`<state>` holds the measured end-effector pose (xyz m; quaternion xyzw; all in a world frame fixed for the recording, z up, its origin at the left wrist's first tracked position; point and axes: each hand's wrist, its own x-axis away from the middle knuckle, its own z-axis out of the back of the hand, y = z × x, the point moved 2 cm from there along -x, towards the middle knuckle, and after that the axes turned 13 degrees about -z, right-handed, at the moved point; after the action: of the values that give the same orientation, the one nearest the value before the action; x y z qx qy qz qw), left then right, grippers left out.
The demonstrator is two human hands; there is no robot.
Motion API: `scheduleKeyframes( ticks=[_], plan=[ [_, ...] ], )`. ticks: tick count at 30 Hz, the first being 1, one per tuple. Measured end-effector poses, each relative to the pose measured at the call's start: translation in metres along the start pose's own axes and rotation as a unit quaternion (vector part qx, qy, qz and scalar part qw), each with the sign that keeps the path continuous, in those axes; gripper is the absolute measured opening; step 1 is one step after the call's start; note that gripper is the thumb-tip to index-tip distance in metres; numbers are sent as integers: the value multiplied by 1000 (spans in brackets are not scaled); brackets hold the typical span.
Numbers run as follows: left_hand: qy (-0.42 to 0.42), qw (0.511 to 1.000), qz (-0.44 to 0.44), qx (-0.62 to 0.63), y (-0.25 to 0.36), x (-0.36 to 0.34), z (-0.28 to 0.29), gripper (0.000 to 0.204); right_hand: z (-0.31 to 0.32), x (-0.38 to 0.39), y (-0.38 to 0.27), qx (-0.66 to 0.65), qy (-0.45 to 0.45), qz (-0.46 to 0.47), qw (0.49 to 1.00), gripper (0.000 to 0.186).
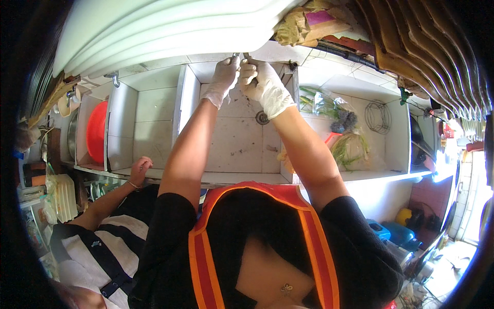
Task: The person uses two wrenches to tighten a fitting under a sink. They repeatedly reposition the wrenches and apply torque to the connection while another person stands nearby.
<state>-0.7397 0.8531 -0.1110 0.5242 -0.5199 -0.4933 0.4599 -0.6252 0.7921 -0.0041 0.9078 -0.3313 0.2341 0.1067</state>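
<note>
Both of my arms reach forward over a tiled sink basin [234,139], and each hand wears a thin whitish glove. My left hand [224,80] is closed at the far edge of the basin, with a small metal piece showing at its fingertips. Beside it, nearly touching, my right hand [263,86] has its fingers curled, and another small greyish metal piece shows above them. The white panels overhead come close to both hands, so what the fingers hold cannot be made out. A round drain [262,118] lies in the basin floor below my right wrist.
A red round basin [97,132] stands in the left compartment. The right compartment holds leafy greens [350,152] and a wire rack [378,117]. At left, another person's hand [140,170] rests by the front rim. A metal tap [112,78] sticks out at the back.
</note>
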Motion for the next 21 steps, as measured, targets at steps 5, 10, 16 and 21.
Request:
scheduleKeyframes(
  ticks=[5,10,16,21],
  plan=[
    [-82,940,-286,-167,10,-1,-1,29,-5,-9,-2,54,21,72,996,24],
    [-145,987,-14,62,6,10,13,23,-20,-51,32,6,62,142,988,28],
    [-180,953,104,219,13,8,1,15,8,-31,16,276,171,203,924,36],
    [-112,960,122,224,34,19,-11,27,11,-3,-8,382,280,186,861,39]
  ],
)
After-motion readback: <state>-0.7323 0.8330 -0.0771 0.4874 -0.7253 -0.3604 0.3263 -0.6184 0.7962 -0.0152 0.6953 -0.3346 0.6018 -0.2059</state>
